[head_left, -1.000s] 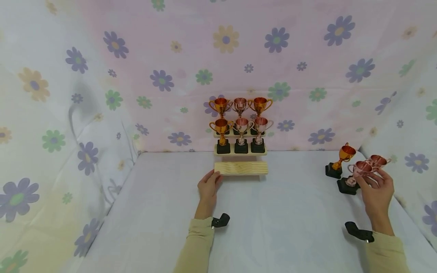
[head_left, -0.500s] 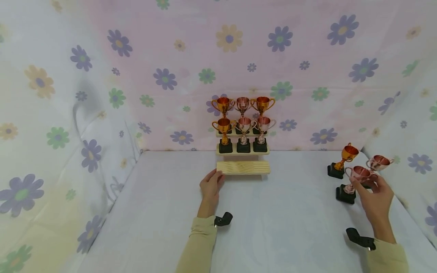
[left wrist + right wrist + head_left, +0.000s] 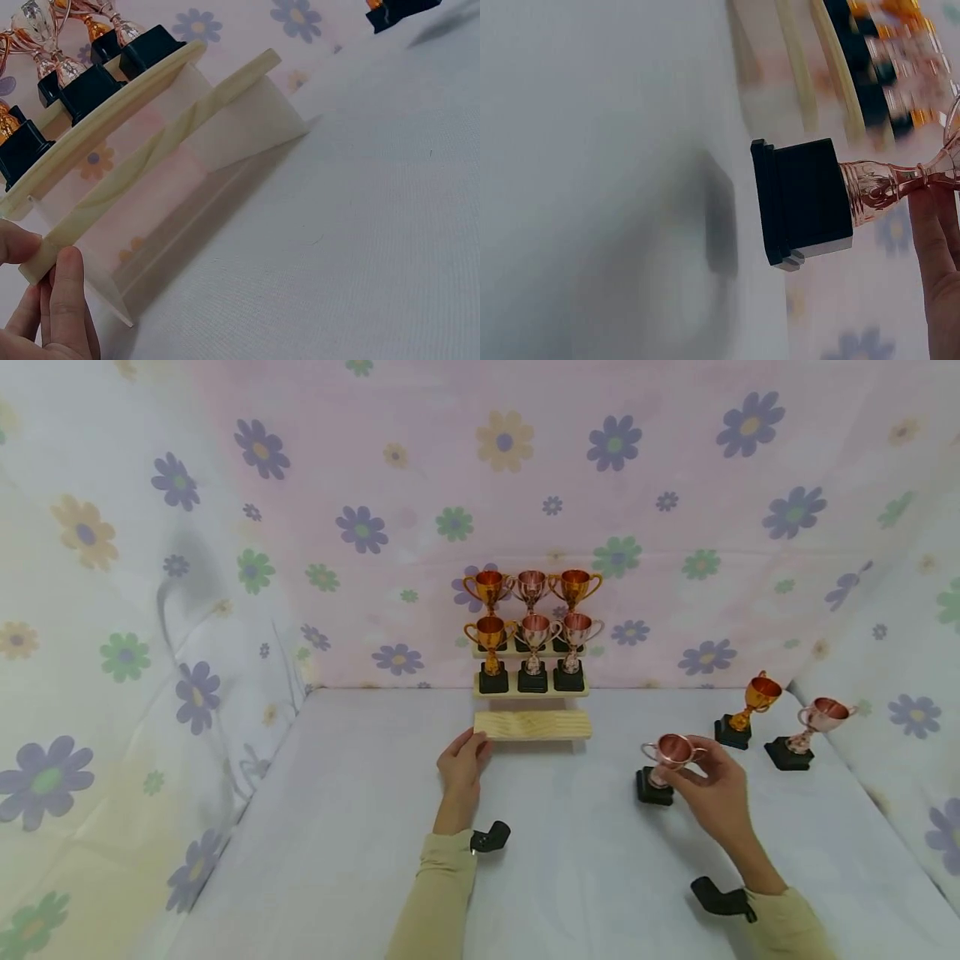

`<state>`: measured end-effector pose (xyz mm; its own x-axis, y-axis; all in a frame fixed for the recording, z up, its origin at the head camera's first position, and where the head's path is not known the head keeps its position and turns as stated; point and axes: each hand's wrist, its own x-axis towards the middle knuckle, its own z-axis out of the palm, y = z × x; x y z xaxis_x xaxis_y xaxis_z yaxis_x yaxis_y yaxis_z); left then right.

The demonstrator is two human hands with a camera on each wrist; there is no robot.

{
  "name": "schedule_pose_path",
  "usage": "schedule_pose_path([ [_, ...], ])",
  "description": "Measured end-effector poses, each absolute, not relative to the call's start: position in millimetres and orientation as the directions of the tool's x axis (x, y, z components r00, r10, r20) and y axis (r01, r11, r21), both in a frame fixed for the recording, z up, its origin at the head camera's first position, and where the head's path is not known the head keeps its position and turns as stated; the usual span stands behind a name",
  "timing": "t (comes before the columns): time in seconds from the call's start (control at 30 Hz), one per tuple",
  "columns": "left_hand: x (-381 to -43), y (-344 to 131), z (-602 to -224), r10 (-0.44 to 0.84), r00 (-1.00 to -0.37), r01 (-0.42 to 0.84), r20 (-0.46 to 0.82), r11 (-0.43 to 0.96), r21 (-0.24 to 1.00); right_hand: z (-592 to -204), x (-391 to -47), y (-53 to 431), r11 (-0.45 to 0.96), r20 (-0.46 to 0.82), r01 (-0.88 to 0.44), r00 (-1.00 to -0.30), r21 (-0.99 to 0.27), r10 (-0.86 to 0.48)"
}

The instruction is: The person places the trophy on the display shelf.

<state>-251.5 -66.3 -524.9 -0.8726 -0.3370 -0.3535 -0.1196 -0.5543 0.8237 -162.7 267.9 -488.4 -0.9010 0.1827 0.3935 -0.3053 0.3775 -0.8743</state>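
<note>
My right hand (image 3: pixel 712 785) holds a rose-gold trophy cup (image 3: pixel 673 750) by its cup and stem. Its black base (image 3: pixel 810 199) hangs above the white cloth, with a shadow beneath it in the right wrist view. My left hand (image 3: pixel 459 770) pinches the left end of the bare lowest wooden step (image 3: pixel 532 725) of a tiered stand, thumb on top and fingers below in the left wrist view. On the middle step (image 3: pixel 517 693) stand a gold trophy (image 3: pixel 491 635) and two rose-gold ones. Behind them, the top step bears two gold trophies and a rose-gold one between them.
At the right of the table stand a gold trophy (image 3: pixel 759 693) and a rose-gold trophy (image 3: pixel 825 714). A flowered cloth backdrop (image 3: pixel 405 602) rises behind the stand and along both sides. White cloth (image 3: pixel 337 843) covers the table.
My right hand has lifted the rose-gold trophy away from the two at the right and carried it left toward the stand. The left hand keeps its grip on the step.
</note>
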Motion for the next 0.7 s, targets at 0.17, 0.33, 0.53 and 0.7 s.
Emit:
schedule_pose_path([
  [0.17,-252.6,-70.0,-525.1,-0.348,-0.867,-0.103,-0.356,-0.574,0.812,-483.3,-180.7,206.6,0.213,0.399,-0.391,-0.917,-0.895,-0.007],
  [0.33,-254.8,-66.8,-527.0,-0.36,-0.86,-0.088,-0.363,-0.595,0.799,-479.1,-199.5,157.7,0.089,0.425,-0.43,-0.902,-0.898,-0.072],
  [0.53,-255.7,-64.3,-528.8,-0.357,-0.852,-0.109,-0.384,-0.596,0.796,-466.6,-222.0,114.0,-0.01,0.489,-0.49,-0.869,-0.872,-0.076],
  [0.7,-254.3,-65.4,-526.5,-0.354,-0.856,-0.11,-0.377,-0.586,0.803,-453.5,-243.2,88.6,-0.023,0.51,-0.509,-0.858,-0.86,-0.058],
])
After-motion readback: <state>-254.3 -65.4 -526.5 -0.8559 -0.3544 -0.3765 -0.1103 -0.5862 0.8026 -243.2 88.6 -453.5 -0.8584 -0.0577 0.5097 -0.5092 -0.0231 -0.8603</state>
